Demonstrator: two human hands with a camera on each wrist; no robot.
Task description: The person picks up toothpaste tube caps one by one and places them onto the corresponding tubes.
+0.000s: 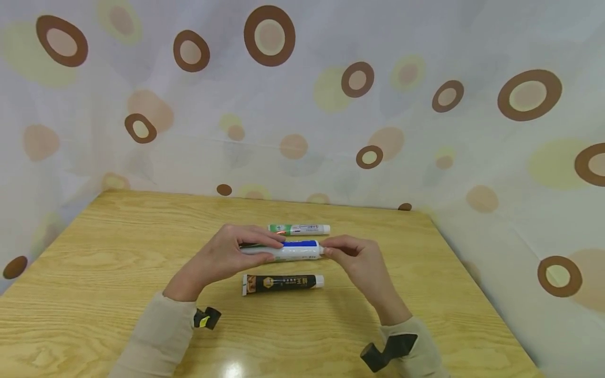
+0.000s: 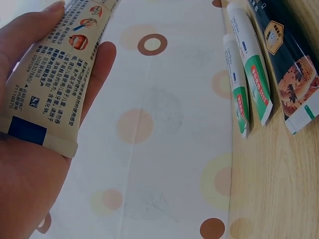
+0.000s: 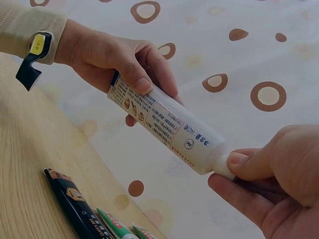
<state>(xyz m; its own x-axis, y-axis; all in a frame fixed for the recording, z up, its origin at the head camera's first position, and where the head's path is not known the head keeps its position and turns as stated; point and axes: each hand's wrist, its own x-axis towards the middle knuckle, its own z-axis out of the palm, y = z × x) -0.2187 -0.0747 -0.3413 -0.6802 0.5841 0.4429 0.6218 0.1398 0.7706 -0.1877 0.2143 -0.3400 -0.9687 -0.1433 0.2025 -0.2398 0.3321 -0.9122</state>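
Observation:
A white and blue toothpaste tube (image 1: 300,251) is held above the table, its cap end pointing right. My left hand (image 1: 219,257) grips the tube's body, thumb on one face and fingers on the other. At the far end my right hand (image 1: 363,262) pinches the white cap (image 3: 223,167) between thumb and index finger. Below lies a black toothpaste tube (image 1: 283,282) with a honeycomb picture. Beyond the held tube is a green and white toothpaste tube (image 1: 302,229). The left wrist view shows a second, longer green and white tube (image 2: 253,64), mostly hidden in the head view.
The tubes lie roughly parallel on a wood-grain table (image 1: 113,252). A pale sheet (image 1: 302,121) with brown rings and dots hangs behind the table and along its sides. Wrist cameras sit at both sleeves.

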